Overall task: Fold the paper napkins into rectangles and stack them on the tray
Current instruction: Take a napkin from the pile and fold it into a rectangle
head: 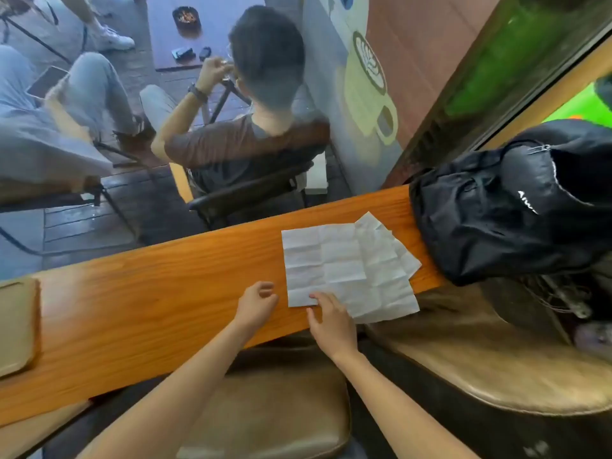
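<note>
Fingers (318, 297) of right hand (331, 318) press napkin (344, 263); left hand (256, 303) hovers curled.

On the desk (149, 313) lie several overlapping unfolded napkins (347, 266), at least three; the exact number cannot be told. There is one tray (16, 326), one black bag (503, 207) and two hands.

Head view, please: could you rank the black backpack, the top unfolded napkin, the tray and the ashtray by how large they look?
1. Black backpack, largest.
2. Top unfolded napkin.
3. Tray, though the frame's left edge cuts it off, so its full size is unsure.
4. Ashtray, smallest, but it sits far beyond the glass, so distance shrinks it.
</note>
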